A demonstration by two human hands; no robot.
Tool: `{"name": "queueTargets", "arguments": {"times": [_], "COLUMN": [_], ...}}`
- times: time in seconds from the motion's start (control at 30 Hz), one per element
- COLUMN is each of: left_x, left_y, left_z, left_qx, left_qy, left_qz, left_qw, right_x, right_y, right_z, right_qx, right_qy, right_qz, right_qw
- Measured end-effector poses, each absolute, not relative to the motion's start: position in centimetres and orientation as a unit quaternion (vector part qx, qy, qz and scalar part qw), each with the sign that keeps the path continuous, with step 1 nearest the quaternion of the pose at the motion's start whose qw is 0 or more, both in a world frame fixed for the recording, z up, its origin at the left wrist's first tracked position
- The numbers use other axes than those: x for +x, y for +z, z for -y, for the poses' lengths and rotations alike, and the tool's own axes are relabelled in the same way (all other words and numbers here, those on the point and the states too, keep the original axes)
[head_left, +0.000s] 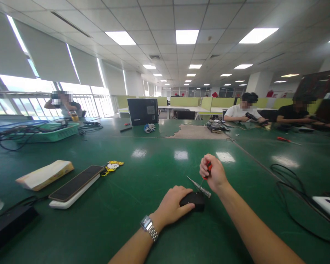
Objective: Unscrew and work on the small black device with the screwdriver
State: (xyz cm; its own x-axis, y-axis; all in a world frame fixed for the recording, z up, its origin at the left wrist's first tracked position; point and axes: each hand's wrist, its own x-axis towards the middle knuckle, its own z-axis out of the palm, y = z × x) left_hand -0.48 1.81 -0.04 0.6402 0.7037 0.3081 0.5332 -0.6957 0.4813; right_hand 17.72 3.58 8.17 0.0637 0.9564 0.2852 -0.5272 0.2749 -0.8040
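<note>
My right hand (213, 172) is closed around the red and black handle of a screwdriver (209, 168). The screwdriver points down, its thin shaft reaching the far edge of a small black box (196, 202); whether the tip sits in a screw is too small to tell. Thumb and fingers of my left hand (174, 204) grip the box from its left side against the green table. A second, clear-handled screwdriver (205, 191) lies flat just behind the box, its pointed tip toward the upper left.
To the left lie a phone (77, 182) on a white slab, a paper packet (46, 174) and a black adapter (13, 225). A green basket (52, 134) with cables stands behind them. Black cables (287, 187) loop at the right. People sit at the far side.
</note>
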Motion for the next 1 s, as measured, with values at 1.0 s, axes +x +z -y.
{"name": "queueTargets", "arguments": {"times": [1.0], "left_x": [-0.3], "left_y": [-0.5], "left_z": [-2.3], "left_qx": [0.902], "left_qy": [0.221], "left_qz": [-0.346], "left_qw": [0.135], "right_x": [14.7], "right_y": [7.0], "right_z": [-2.0], "right_qx": [-0.15], "right_qy": [0.614], "right_qz": [0.493], "right_qw": [0.597]}}
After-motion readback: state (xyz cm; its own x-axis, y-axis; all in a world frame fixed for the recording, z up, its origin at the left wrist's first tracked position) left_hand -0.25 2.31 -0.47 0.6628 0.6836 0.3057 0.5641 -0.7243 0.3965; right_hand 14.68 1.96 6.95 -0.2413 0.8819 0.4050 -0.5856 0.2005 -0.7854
